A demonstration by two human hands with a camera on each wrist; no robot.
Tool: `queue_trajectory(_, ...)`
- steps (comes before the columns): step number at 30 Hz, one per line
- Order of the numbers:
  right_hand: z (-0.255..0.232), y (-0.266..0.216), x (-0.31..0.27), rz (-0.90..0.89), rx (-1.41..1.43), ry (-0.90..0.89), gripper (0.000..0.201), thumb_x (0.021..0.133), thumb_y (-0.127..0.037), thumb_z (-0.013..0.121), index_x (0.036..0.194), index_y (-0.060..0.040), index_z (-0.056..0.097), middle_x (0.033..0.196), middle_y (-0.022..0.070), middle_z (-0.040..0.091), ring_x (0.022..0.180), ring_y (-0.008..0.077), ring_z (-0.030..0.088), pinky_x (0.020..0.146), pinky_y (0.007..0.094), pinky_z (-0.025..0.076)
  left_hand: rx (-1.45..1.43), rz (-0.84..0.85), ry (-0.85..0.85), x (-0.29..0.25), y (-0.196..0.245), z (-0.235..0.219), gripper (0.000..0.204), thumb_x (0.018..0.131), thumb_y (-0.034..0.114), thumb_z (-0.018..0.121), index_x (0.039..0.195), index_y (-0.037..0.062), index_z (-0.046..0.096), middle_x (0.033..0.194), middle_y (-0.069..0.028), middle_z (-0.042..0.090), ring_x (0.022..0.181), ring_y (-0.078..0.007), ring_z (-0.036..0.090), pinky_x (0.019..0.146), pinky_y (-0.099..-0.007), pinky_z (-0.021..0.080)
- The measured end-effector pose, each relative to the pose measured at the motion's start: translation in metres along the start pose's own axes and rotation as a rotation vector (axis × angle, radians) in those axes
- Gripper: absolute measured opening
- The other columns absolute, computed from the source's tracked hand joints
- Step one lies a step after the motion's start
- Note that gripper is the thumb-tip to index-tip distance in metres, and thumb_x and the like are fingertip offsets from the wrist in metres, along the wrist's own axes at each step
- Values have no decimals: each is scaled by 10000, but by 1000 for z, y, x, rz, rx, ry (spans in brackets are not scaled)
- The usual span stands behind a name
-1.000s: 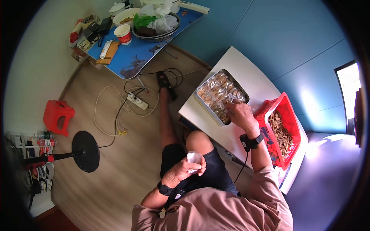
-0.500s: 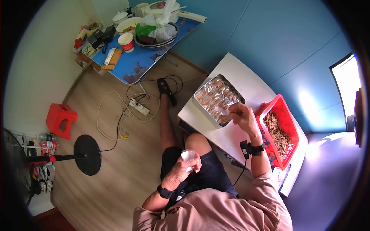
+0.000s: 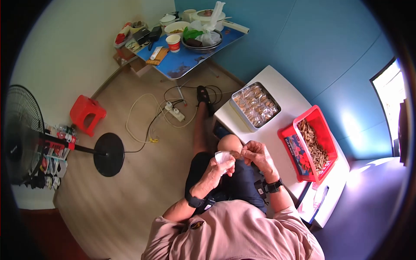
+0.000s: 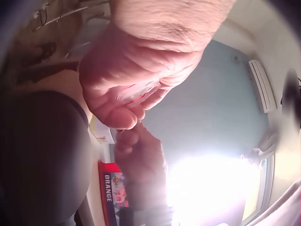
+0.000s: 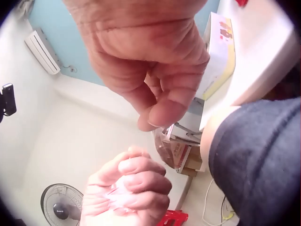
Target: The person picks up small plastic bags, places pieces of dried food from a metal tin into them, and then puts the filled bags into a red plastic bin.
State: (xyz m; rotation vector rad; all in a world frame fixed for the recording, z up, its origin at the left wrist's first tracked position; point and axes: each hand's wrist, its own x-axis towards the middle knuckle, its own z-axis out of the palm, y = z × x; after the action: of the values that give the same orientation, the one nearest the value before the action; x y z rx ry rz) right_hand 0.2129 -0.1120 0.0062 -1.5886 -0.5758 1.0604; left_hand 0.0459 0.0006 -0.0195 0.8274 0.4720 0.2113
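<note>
My left hand (image 3: 220,170) is over the lap, fingers curled round crumpled clear plastic (image 3: 222,157) that looks like small bags. Red print shows on the plastic inside the palm in the left wrist view. Close beside it, my right hand (image 3: 258,158) pinches a small clear packet (image 3: 236,154) with something brown in it between thumb and fingertips. The packet lies right at the left hand's fingertips, and its contents are too small to make out. On the white table stands a metal tin (image 3: 255,107) filled with similar clear packets of brown pieces.
A red plastic basket (image 3: 287,130) of loose brown dried strips stands on the white table (image 3: 277,82), right of the tin. A blue folding table (image 3: 190,63) holds bowls, a cup and bags. A fan (image 3: 108,154), red stool (image 3: 86,113) and power strip (image 3: 174,112) are on the floor.
My right hand has lifted away from the tin with a packet and come down to my left hand over the lap. The left hand keeps its plastic. The head view has shifted.
</note>
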Motion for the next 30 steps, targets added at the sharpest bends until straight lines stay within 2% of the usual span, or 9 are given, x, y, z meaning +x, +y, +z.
queue_trajectory(4, 15, 7, -14, 8, 93, 19, 140, 907, -141, 660, 930, -2, 668, 707, 21, 635, 580, 83, 588, 533, 222, 485, 52, -9, 56, -3, -20, -9, 212, 859, 229, 664, 969, 48, 643, 771, -39, 647, 658, -124, 617, 584, -242, 500)
queue_trajectory(10, 7, 33, -25, 35, -46, 9, 209, 921, -154, 626, 1009, 30, 670, 726, 41, 642, 586, 96, 591, 538, 236, 506, 152, -37, 76, 0, -36, -10, 286, 854, 272, 638, 1005, 30, 664, 813, -58, 660, 688, -124, 622, 593, -245, 518)
queue_trajectory(15, 4, 40, -35, 49, -161, 43, 233, 914, -213, 654, 943, 18, 664, 680, 20, 610, 565, 80, 569, 519, 233, 490, 172, -67, 62, 6, -46, -6, 285, 853, 264, 629, 1007, 27, 668, 824, -62, 666, 694, -130, 624, 608, -261, 524)
queue_trajectory(19, 1, 42, -39, 81, -144, 73, 233, 907, -229, 676, 884, 1, 651, 665, 7, 594, 555, 70, 554, 496, 223, 468, 190, -73, 36, 8, -47, 0, 285, 850, 271, 638, 1002, 32, 670, 843, -51, 667, 720, -122, 623, 626, -264, 518)
queue_trajectory(24, -1, 51, -37, 58, 12, 83, 248, 875, -238, 726, 823, -9, 646, 642, 22, 611, 496, 72, 535, 437, 216, 426, 226, -27, 8, 5, -37, 11, 300, 835, 292, 681, 996, 39, 669, 841, -31, 656, 730, -102, 609, 635, -244, 497)
queue_trajectory(30, 8, 55, -34, 71, 290, 42, 278, 896, -269, 703, 836, 2, 679, 649, 29, 634, 483, 77, 539, 435, 216, 452, 302, 4, -27, 1, -23, 19, 204, 829, 216, 711, 934, 52, 648, 796, -12, 647, 702, -89, 592, 623, -226, 472)
